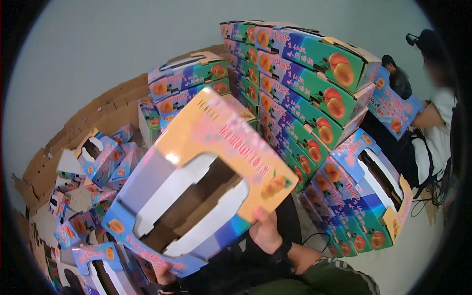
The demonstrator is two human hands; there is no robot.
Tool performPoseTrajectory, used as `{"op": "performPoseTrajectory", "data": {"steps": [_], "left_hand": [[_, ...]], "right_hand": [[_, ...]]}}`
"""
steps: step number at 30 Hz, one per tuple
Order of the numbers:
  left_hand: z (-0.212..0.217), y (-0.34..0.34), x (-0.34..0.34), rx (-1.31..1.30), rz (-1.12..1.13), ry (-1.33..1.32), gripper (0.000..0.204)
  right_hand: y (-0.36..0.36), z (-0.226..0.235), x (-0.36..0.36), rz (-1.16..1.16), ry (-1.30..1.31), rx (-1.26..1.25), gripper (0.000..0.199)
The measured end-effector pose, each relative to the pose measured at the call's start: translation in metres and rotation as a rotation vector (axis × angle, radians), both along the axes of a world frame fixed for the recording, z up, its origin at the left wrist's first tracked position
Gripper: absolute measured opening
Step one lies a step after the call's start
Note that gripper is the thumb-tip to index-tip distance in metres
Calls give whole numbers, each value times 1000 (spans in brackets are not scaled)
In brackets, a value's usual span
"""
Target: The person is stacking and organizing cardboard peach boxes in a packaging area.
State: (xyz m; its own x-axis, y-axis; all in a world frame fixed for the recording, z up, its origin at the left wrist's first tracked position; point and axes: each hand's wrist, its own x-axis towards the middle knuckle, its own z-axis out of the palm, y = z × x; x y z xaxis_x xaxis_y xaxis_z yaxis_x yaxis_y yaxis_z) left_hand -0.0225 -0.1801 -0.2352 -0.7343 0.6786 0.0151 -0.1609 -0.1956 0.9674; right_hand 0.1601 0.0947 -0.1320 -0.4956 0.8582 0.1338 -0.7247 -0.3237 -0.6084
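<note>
- box [196, 191]: frame centre, tilted, top slot open
- right hand [267, 233]: fingers clamped on its lower-right edge
- left hand [163, 274]: at its bottom edge, fingers mostly hidden, can't tell grip
- stack [300, 86]: upper right

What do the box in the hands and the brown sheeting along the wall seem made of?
The held box looks like thin cardboard, printed and glossy outside: a bright highlight shines on it, and its inside shows brown. The brown sheeting is probably plain, matte cardboard, judging by its colour and uneven edge; its exact type is unclear.
</note>
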Motion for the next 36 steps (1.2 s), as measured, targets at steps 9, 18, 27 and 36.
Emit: {"op": "performPoseTrajectory", "data": {"steps": [9,18,27,36], "left_hand": [[21,-9,-50,-15,-185,-94,89],[9,65,-43,118,-838,33,93],[6,171,-9,66,-921,-135,73],[-39,179,-4,-511,-718,578,41]], "right_hand": [[15,47,115,256,-222,329,116],[-1,21,358,-327,-395,292,76],[-54,138,483,-945,-355,141,44],[-15,135,456,-963,-532,64,51]]}}
